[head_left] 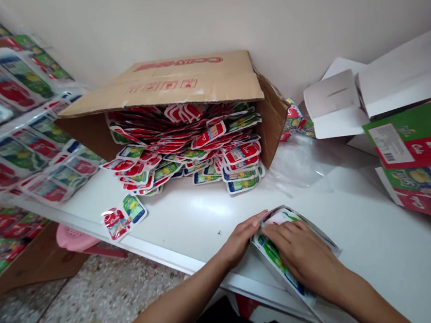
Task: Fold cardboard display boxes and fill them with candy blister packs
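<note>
A narrow open carton (329,241) lies on the white table in front of me, with flat green and red packets (273,254) inside. My left hand (243,238) grips the carton's far left corner, fingers closed along its edge. Across the opening reaches my right hand (301,250), its bent fingers pressed onto the packets; their tips are partly hidden. Beyond both hands, a large cardboard box (194,81) rests on its side, and a heap of loose red and green packets (198,143) spills from its mouth.
Two loose packets (124,216) lie near the table's front edge. Clear bags of packets (30,146) are stacked at left. On the right are unfolded printed cartons (418,133) and a crumpled plastic bag (297,165). A pink stool (74,237) stands below.
</note>
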Tool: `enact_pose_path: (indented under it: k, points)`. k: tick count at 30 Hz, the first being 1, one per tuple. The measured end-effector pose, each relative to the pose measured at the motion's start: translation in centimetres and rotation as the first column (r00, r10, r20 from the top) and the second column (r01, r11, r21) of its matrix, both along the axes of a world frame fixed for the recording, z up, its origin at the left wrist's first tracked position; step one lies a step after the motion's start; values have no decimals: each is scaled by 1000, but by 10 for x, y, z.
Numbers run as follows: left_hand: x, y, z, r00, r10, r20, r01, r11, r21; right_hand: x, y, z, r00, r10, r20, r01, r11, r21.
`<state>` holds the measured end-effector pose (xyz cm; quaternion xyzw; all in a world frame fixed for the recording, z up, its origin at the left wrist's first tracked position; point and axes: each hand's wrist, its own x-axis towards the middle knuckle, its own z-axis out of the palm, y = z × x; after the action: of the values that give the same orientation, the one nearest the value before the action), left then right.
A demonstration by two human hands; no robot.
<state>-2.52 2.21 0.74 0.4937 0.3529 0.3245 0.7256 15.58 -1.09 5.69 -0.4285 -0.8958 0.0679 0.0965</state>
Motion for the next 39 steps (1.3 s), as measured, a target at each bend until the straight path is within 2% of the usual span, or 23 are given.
enact_pose_path:
  k: [7,10,14,18,23,30,33,36,39]
  points:
    - [-1,2,3,999,-23,-49,24,1000,19,22,-9,-1,980,-163,-118,165,986,15]
    - [0,1,4,998,-13,-62,14,1000,15,18,-11,-2,987,-122,-100,126,991,33]
    - [2,-1,6,995,11,-98,-8,999,35,7,-6,1,998,-21,58,21,1000,13]
    - [2,-3,5,994,12,-106,-8,999,40,-4,2,8,984,-29,177,38,998,-48]
    - [0,-2,5,986,75,-151,-68,997,48,-10,11,8,957,-8,288,40,994,-104]
    - [-1,-7,6,990,39,-139,-37,999,24,-19,13,3,942,49,331,23,977,-211]
    - [-2,-10,2,992,33,-119,-31,999,18,-18,11,8,958,42,284,22,975,-219]
    - [0,-11,-3,998,56,-30,-58,996,-60,-2,5,13,992,33,122,-8,979,-203]
    - [4,-10,-6,989,93,112,-71,979,-190,17,-6,9,995,-84,-45,79,990,-116]
